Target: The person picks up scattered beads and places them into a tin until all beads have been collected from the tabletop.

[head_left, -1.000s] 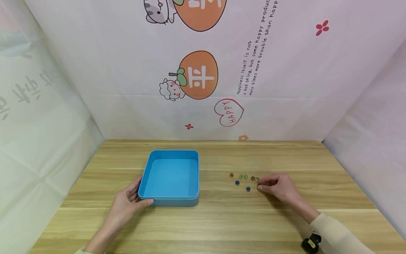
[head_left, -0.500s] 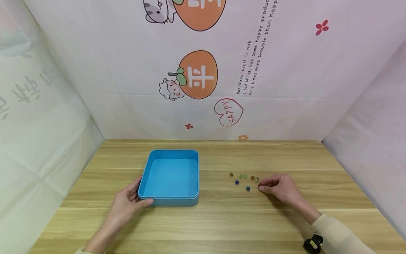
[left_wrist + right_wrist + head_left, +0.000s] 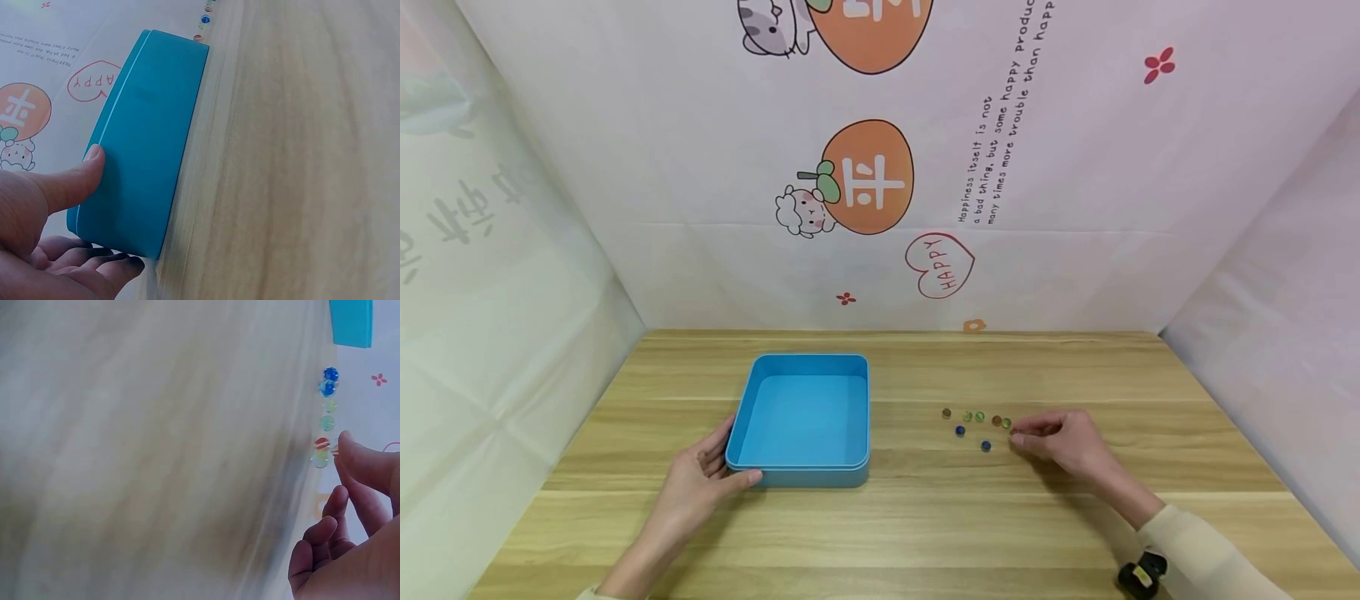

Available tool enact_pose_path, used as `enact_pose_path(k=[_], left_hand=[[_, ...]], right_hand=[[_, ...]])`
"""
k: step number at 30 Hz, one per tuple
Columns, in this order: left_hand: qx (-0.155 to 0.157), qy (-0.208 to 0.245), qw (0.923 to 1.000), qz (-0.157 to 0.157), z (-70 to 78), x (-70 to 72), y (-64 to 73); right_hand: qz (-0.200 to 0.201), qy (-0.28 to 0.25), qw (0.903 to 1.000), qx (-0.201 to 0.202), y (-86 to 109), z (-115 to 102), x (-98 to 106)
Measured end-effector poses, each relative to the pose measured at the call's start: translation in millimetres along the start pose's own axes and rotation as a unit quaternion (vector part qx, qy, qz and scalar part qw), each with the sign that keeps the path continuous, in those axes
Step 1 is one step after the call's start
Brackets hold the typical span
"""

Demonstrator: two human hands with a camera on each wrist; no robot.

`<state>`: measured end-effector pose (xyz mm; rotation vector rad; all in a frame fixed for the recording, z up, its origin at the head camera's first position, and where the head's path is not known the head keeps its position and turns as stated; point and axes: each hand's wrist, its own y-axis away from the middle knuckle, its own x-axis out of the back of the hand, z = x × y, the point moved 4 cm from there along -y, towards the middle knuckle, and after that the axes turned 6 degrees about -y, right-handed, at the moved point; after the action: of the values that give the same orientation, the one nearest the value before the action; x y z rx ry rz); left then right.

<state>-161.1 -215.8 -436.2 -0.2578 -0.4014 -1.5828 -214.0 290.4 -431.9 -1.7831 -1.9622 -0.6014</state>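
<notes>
A shallow blue box (image 3: 842,477) stands on the table with its top uncovered and its inside bare. My left hand (image 3: 696,483) grips its near left corner, thumb (image 3: 84,181) on the front wall and fingers around the side. To the right, my right hand (image 3: 1070,446) pinches a striped glass marble (image 3: 335,450) between thumb and forefinger, the other fingers curled in. Just left of these fingertips lie several loose marbles: a green one (image 3: 1006,423), a reddish-brown one (image 3: 997,421) and a blue one (image 3: 986,446) among them.
The wood-grain table (image 3: 895,542) runs back to a white printed cloth (image 3: 1045,283), with more cloth hanging at both sides. A second blue marble (image 3: 960,431) and a brown one (image 3: 946,413) lie nearer the box. A black device (image 3: 1141,575) sits at the right sleeve.
My right fingertips have closed on the marble and shifted very slightly, with the marble now partly covered by them. The left hand, the box and the loose marbles stay put.
</notes>
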Motion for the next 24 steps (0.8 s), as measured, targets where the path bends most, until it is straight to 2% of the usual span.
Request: enact_pose_path(k=[7, 15, 24], left_hand=[[0.003, -0.002, 1.0, -0.002, -0.4, 0.0, 0.2], [0.008, -0.001, 1.0, -0.002, -0.6, 0.3, 0.0], [0.01, 0.0, 0.9999, -0.002, -0.1, 0.0, 0.2]], right_hand=[[-0.02, -0.045, 0.9978, -0.045, -1.9, -8, 1], [-0.024, -0.044, 0.9982, -0.032, -9.6, -31, -1], [-0.054, -0.089, 0.9938, -0.039, -21.3, -59, -11]])
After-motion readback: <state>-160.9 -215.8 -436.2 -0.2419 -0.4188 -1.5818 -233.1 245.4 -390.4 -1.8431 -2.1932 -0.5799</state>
